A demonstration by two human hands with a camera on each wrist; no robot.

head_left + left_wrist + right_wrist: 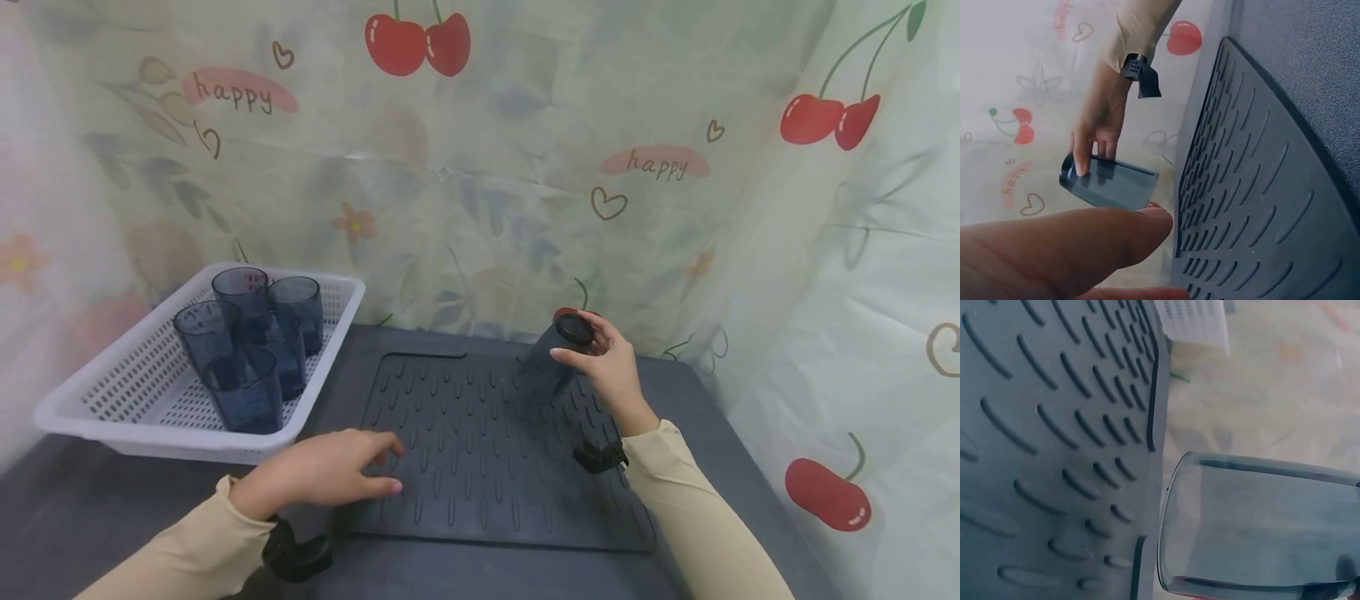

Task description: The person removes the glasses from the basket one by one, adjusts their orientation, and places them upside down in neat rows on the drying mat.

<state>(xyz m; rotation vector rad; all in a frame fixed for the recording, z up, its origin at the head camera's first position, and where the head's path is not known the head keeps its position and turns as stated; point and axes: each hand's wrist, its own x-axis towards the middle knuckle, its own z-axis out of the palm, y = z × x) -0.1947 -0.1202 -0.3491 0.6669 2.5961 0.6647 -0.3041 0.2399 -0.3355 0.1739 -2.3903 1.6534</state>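
Observation:
A blue-tinted drinking glass is tilted with its dark base up and its rim down, over the back right of the dark ridged drying mat. My right hand grips it near the base, thumb on one side and fingers on the other. In the right wrist view the glass rim is close to the mat's back edge; whether they touch I cannot tell. My left hand hovers by the mat's left edge, fingers relaxed and holding nothing. Its thumb crosses the left wrist view.
At the left, a white perforated plastic basket holds several more blue-tinted glasses, standing rim up. The mat lies on a dark grey table. A patterned curtain hangs behind the table and along its sides.

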